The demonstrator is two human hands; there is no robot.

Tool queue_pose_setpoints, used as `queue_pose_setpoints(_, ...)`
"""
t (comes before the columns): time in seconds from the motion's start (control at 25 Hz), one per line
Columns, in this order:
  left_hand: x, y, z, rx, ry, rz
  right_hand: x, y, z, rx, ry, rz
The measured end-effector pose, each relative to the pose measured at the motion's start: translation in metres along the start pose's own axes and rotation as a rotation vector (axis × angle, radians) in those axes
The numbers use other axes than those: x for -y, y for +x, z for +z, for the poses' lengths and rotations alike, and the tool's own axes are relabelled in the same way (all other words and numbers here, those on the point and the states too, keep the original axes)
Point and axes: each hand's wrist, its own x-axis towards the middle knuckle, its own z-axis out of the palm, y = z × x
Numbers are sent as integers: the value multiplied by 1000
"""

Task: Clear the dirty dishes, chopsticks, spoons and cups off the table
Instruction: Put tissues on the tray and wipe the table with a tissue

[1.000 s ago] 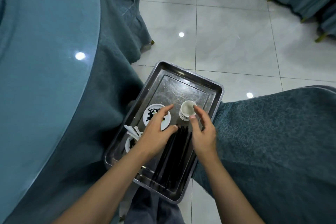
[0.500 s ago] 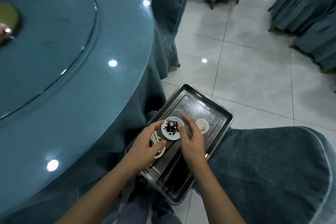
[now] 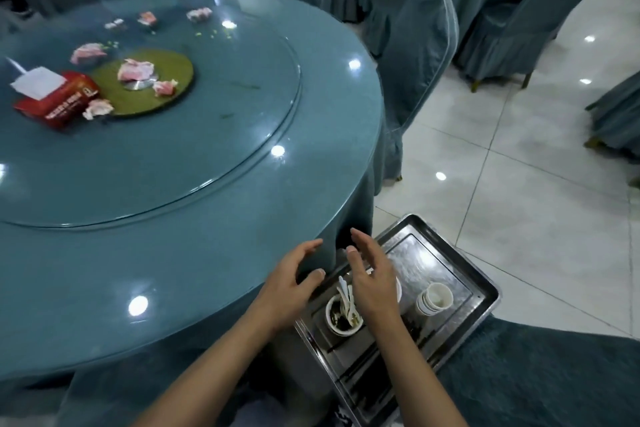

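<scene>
Far left of the table: red tissue box on the glass turntable, with crumpled pink napkins scattered round it and over the green centre disc. I see no dishes on the tabletop itself.

Left hand hovers over the table's near-right edge, fingers relaxed and spread, gripping nothing.

All the task items I can see sit on the steel tray, just off that edge. At the tray's left side is a white bowl with dark residue and white spoons leaning in it. Right hand is above it, fingers straight, palm facing left, also empty (it hides most of a saucer underneath). Dark chopsticks lie lengthwise down the tray, partly behind the right forearm. A stack of white cups stands tilted near the tray's right edge.

The tray's right side lies over a teal covered seat.
</scene>
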Motion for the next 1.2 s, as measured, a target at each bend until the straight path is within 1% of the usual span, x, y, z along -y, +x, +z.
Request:
queue_pose_setpoints(0.16, 7, -1, -42, -89, 16, -19, 25, -1, 32, 63, -37, -43)
queue_pose_setpoints(0.32, 8, 8, -84, -182, 32, 0, 48, 6, 60, 135, -80, -75)
queue_pose_setpoints(0.72, 36, 17, -193, -320, 129, 29, 96, 27, 181, 275, -149, -179)
queue_pose_setpoints(0.88, 60, 11, -237, -402, 110, 1, 108, 28, 232, 332, -147, -187)
queue_pose_setpoints(1.2, 103, -8, -285, -482, 53, -91, 110, 29, 305, 450, -182, -178)
